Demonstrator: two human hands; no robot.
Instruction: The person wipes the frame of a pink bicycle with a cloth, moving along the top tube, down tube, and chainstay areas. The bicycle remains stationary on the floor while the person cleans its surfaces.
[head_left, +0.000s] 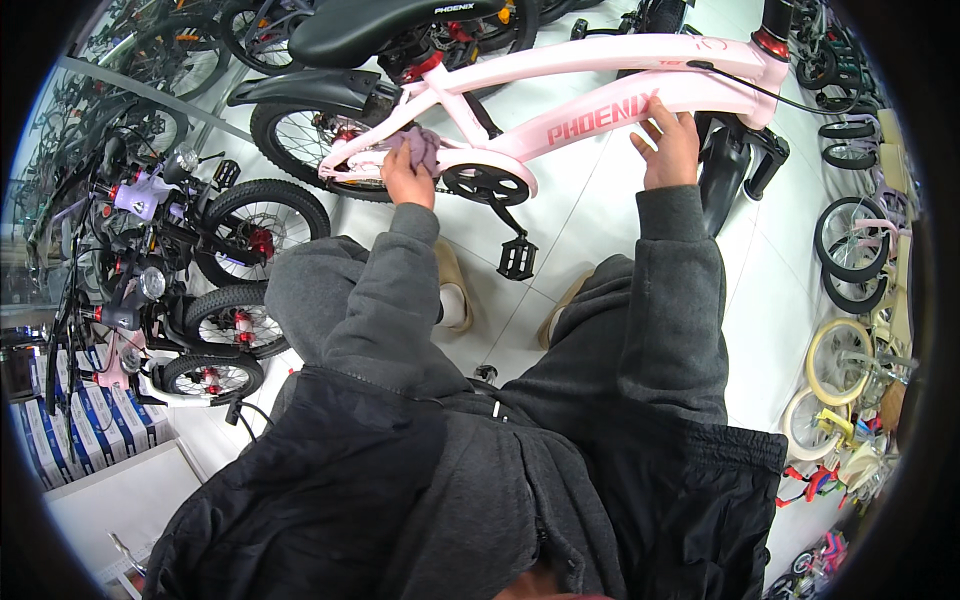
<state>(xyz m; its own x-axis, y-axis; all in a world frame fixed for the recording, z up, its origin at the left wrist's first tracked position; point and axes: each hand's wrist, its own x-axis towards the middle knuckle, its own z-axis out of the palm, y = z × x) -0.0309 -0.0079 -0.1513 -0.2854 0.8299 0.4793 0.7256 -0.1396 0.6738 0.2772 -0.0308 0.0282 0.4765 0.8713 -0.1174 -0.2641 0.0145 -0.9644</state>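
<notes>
Gripping a bunched mauve cloth [422,142] in the left hand [408,182], up at the rear of a pale pink bicycle [520,145], just behind the black chainring [485,183]; hard to tell how firmly pressed. Probably wadded small to suit the narrow gaps between frame tubes. Holding nothing in the right hand [670,148], with fingers spread wide and loosely bent, over the lower edge of the down tube [610,122]; perhaps touching, perhaps placed there for steadying. Reaching forward with both arms, palms toward the frame, with the right sleeve [675,300] nearly straight ahead and the left bent inward. Set side-on across the far part of the white floor [575,215], with saddle [385,28] leftward, likely for easy reach along the flank. Lined up along the floor's left edge, more small bicycles [150,195].
</notes>
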